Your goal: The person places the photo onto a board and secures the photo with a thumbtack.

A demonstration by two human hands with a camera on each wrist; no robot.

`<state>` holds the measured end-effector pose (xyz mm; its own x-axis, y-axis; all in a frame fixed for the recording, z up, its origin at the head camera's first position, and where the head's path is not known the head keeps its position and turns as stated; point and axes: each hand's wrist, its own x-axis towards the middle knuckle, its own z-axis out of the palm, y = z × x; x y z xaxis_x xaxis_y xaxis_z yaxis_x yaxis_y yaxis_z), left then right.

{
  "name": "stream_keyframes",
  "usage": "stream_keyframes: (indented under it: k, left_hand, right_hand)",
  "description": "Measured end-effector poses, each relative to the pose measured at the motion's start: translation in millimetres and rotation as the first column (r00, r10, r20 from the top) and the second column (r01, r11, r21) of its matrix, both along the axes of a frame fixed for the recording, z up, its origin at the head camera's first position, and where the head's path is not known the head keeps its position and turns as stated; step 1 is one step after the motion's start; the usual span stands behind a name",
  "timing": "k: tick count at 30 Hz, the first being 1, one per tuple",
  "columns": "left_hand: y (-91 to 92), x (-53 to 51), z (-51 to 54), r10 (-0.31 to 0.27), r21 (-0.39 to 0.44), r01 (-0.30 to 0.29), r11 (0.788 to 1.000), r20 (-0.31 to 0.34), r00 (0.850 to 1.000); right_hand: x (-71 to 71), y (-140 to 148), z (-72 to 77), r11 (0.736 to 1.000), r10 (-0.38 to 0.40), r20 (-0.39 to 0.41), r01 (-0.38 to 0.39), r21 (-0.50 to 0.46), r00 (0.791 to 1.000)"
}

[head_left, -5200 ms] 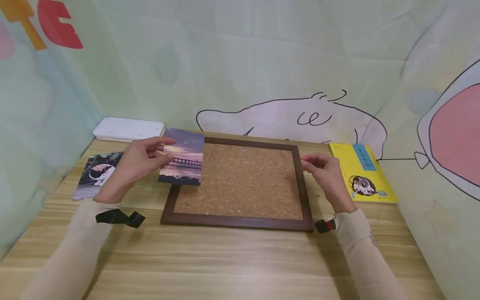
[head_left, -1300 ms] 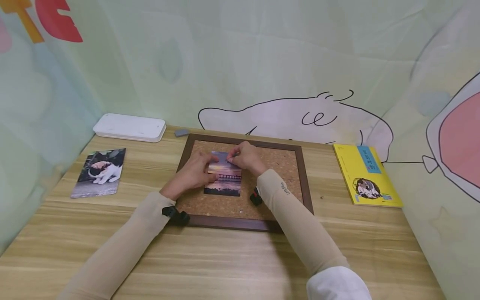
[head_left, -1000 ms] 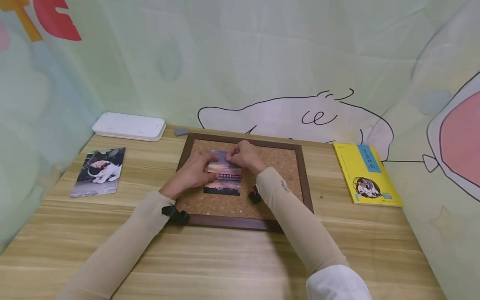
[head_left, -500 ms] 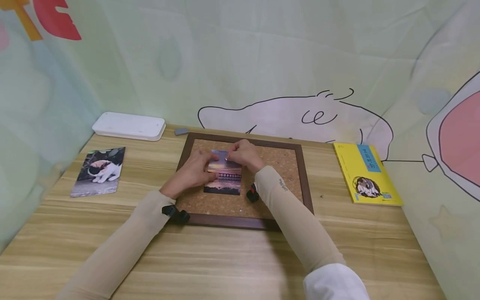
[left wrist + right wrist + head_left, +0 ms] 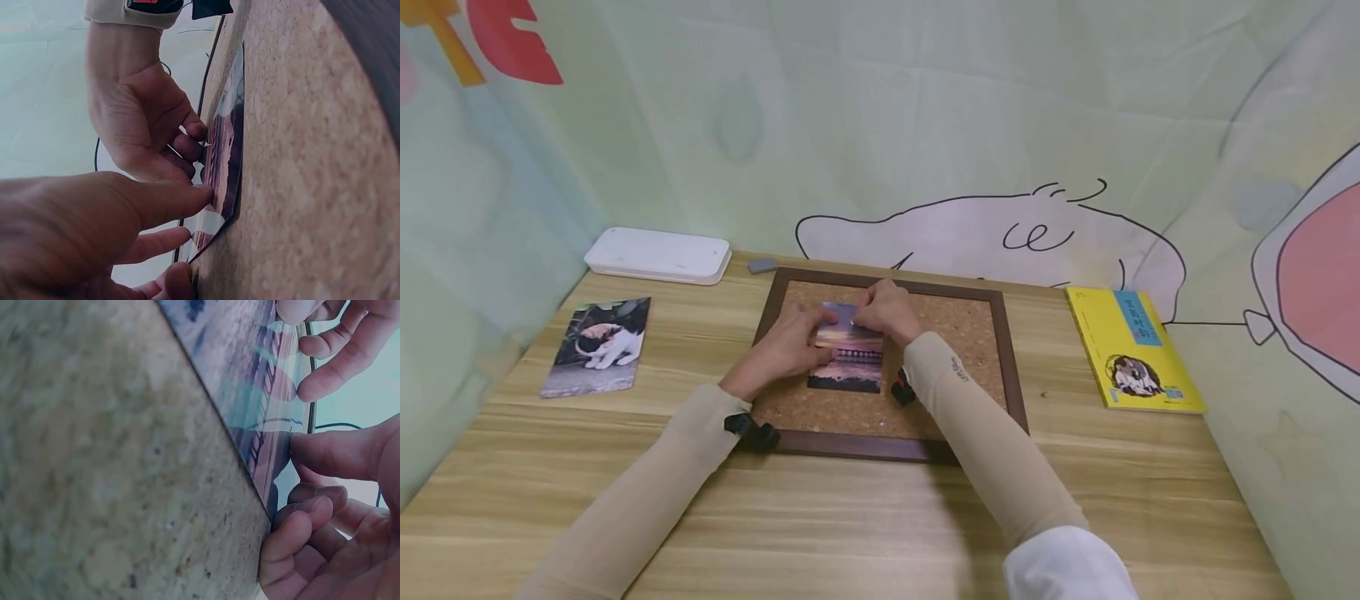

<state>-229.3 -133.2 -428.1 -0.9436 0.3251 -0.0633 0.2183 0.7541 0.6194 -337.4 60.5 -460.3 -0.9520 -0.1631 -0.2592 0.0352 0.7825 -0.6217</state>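
A sunset photo (image 5: 850, 371) with a pier lies on the framed corkboard (image 5: 947, 358), left of its middle. My left hand (image 5: 786, 342) rests on the photo's left side, thumb and fingers spread apart and pressing it. Over the photo's upper right part, my right hand (image 5: 887, 312) pinches a tiny pale thing that looks like a pushpin (image 5: 853, 322); the fingers mostly hide it. In the left wrist view, the right hand (image 5: 144, 119) has its other fingers curled near the photo (image 5: 222, 156). The right wrist view shows its thumb against the photo (image 5: 256, 406).
A cat photo (image 5: 598, 346) lies on the wooden table (image 5: 850, 525) at left. Behind it stands a white case (image 5: 658, 254), with a small grey block (image 5: 762, 266) beside the board. At right lies a yellow book (image 5: 1135, 350). A small pin (image 5: 882, 423) sits low on the cork.
Earlier, the left hand held the sunset photo above the board's left side and the right hand was at the right edge. Both are now over the board; in the last second they have barely moved.
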Motion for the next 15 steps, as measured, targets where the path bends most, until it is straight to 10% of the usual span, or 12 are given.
stream_keyframes:
  k: [7, 15]
  left_hand:
    - [-0.8, 0.3, -2.2, -0.002, 0.002, 0.002, 1.000, -0.001, 1.000]
    - [-2.1, -3.2, -1.3, 0.001, -0.011, -0.001, 1.000, -0.031, 1.000]
  right_hand:
    - [3.2, 1, -2.4, 1.000, 0.016, -0.047, -0.016, 0.001, 0.999]
    - [47.3, 18, 45.7, 0.987, 0.031, -0.056, -0.039, -0.154, 0.998]
